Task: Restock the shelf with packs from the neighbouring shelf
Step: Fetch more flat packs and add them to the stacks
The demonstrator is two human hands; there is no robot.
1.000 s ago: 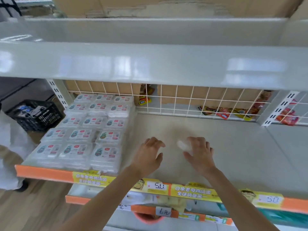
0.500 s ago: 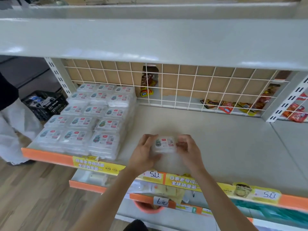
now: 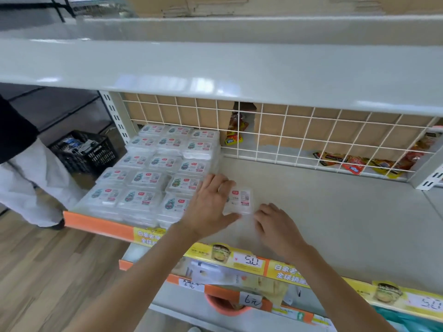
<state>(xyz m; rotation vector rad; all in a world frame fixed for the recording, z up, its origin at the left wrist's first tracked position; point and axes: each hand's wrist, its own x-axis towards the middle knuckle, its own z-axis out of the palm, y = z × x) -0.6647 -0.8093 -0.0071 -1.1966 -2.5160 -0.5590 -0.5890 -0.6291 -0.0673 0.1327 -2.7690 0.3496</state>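
Observation:
A single clear pack with a white label (image 3: 241,200) lies flat on the grey shelf (image 3: 335,212), just right of the stacked rows of identical packs (image 3: 153,168) that fill the shelf's left end. My left hand (image 3: 209,207) lies over the pack's left half, fingers straight, thumb stretched along its front edge. My right hand (image 3: 275,224) rests on the shelf at the pack's front right corner with loosely bent fingers and holds nothing.
A white wire grid (image 3: 299,137) backs the shelf, with red and yellow snack bags (image 3: 354,164) behind it. The upper shelf board (image 3: 215,68) overhangs. A person's legs (image 3: 28,178) and a black crate (image 3: 84,152) are at left. An orange price rail (image 3: 96,224) edges the shelf front.
The pack that both hands held over the shelf now lies beside the stacks. My left hand moved on top of it; my right hand has let go and drawn back.

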